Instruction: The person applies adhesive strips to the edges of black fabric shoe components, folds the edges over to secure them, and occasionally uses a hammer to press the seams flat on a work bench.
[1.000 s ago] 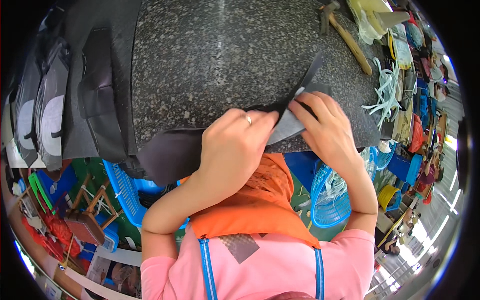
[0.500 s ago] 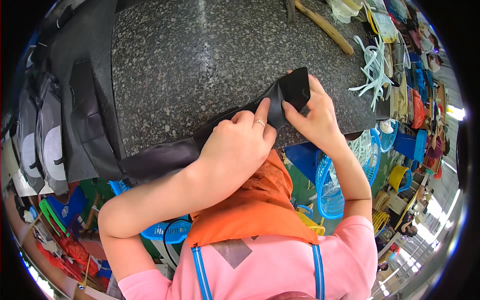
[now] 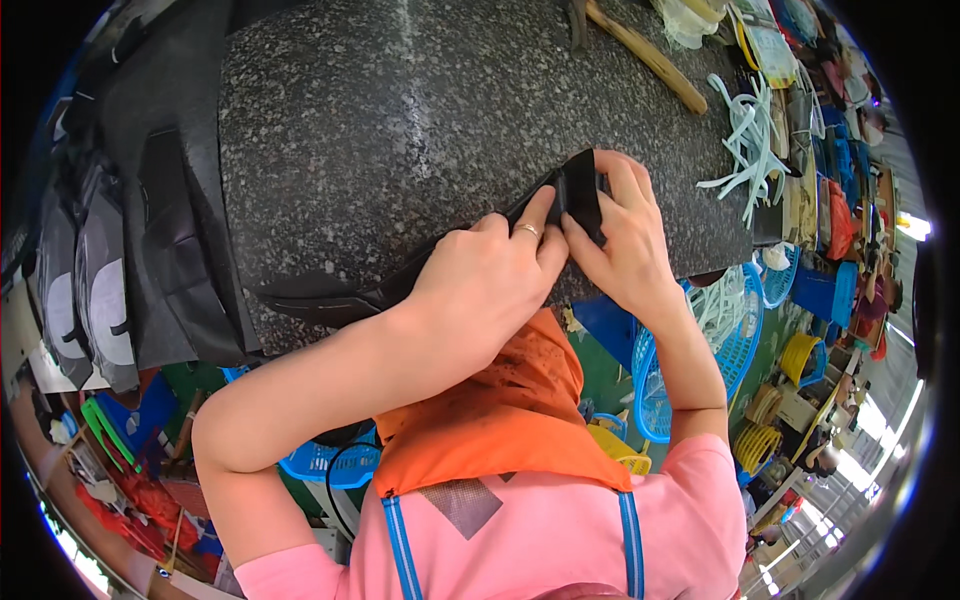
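Closest to you, your left hand (image 3: 490, 285) lies flat over the long black strip (image 3: 400, 285) at the front edge of the speckled stone worktop (image 3: 400, 110), its ringed finger reaching up to the folded end; keep that palm heavy so the strip cannot creep while you work the fold. Just beside it, your right hand (image 3: 625, 235) has its grip closed narrow on the black folded end (image 3: 580, 190), fingers over the top and the thumb touching your left fingertips. Press the fold from its middle outward, and line up both edges before you bear down, since a skewed crease in stiff material is hard to undo, I judge. Keep the whole fold on the stone, not hanging off the rim. Further out, the pale plastic straps (image 3: 750, 140) and the wooden handle (image 3: 645, 55) lie well apart from your hands, and the stack of dark cut pieces (image 3: 160, 230) sits off to your left.
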### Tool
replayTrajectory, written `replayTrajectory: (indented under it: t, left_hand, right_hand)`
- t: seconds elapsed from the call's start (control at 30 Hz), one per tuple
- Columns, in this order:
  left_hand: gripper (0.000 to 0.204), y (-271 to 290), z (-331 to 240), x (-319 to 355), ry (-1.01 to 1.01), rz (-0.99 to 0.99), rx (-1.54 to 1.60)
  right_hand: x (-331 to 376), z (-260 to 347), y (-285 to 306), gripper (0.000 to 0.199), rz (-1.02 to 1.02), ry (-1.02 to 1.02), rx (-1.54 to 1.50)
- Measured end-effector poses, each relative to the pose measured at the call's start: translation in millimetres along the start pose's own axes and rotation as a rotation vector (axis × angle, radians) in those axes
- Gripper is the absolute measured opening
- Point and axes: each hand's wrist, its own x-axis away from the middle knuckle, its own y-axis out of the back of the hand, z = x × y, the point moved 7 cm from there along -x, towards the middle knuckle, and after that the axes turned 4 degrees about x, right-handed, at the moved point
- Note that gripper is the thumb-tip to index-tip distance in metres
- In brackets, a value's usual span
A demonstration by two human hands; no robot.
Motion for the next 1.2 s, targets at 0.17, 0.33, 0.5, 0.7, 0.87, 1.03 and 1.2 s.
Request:
replayTrajectory:
  t: [0.17,0.33,0.5,0.7,0.87,1.03,1.2]
  left_hand:
    - [0.065,-4.7,-2.0,-0.1,0.009,-0.007,-0.031]
    - [0.067,-3.2,-5.8,2.5,0.018,-0.018,-0.153]
    - [0.068,-1.1,-4.0,5.6,-0.003,-0.003,-0.148]
    - [0.070,-3.3,-4.5,-2.1,0.014,0.046,-0.149]
    - [0.065,-1.8,-4.0,-13.2,0.009,0.150,-0.152]
    - [0.054,1.7,-9.4,-15.0,0.057,0.056,-0.172]
    - [0.038,-2.8,-25.7,35.5,0.115,-0.162,-0.197]
  right_hand:
    - [2.9,10.0,-3.1,0.018,-0.063,-0.002,0.100]
    - [1.6,-6.2,6.8,0.020,0.017,-0.111,-0.302]
    - [3.7,-14.4,4.4,0.020,0.058,-0.202,-0.511]
    - [4.2,-7.9,-0.8,0.016,-0.012,-0.180,-0.166]
    - [4.7,-0.6,-5.4,0.015,0.001,-0.112,0.073]
    - [2.7,-7.1,-0.9,0.018,0.014,-0.104,0.263]
    - [18.7,23.0,4.4,0.039,-0.113,0.114,0.280]
